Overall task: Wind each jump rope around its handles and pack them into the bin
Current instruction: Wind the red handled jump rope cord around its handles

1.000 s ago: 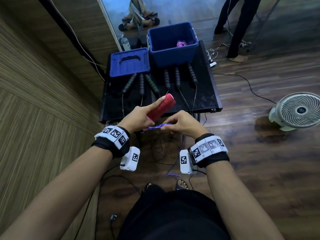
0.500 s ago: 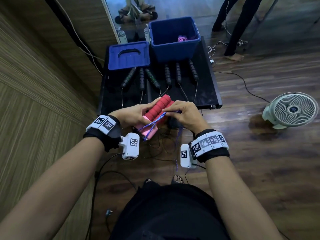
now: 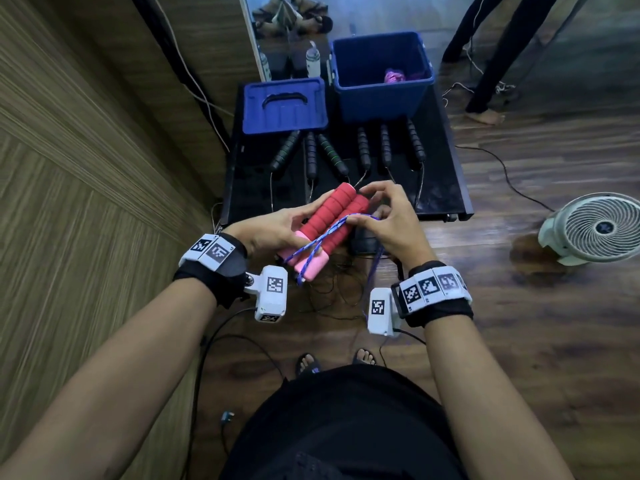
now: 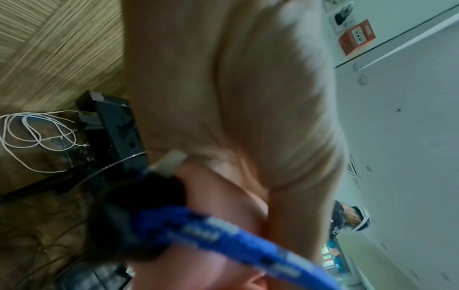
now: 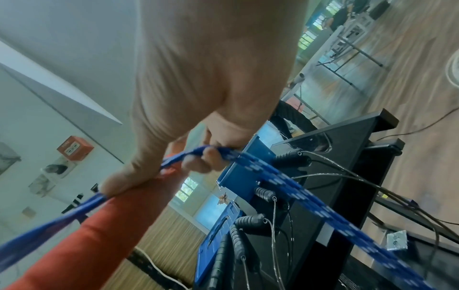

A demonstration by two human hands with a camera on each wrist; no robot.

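Note:
Two red foam jump-rope handles [image 3: 329, 220] with pink ends lie side by side in my left hand [image 3: 277, 226], which grips them from the left in front of the table. A blue-and-white rope [image 3: 322, 237] crosses over them. My right hand [image 3: 377, 216] pinches that rope [image 5: 223, 155] against the right handle [image 5: 82, 235], and the rest hangs down toward the floor. The open blue bin [image 3: 381, 77] stands at the table's back right with a pink bundle [image 3: 394, 77] inside. In the left wrist view the rope [image 4: 223, 237] passes blurred under my palm.
Several black jump-rope handles [image 3: 363, 147] lie in a row on the black table [image 3: 440, 188], their thin cords trailing off the front edge. The blue bin lid [image 3: 284, 105] lies at back left. A white fan [image 3: 595, 226] stands on the floor at right; another person's legs [image 3: 491, 64] beyond.
Both hands rose slightly over the table's front edge. The second red handle came up beside the first, and my right hand drew the blue rope diagonally across both.

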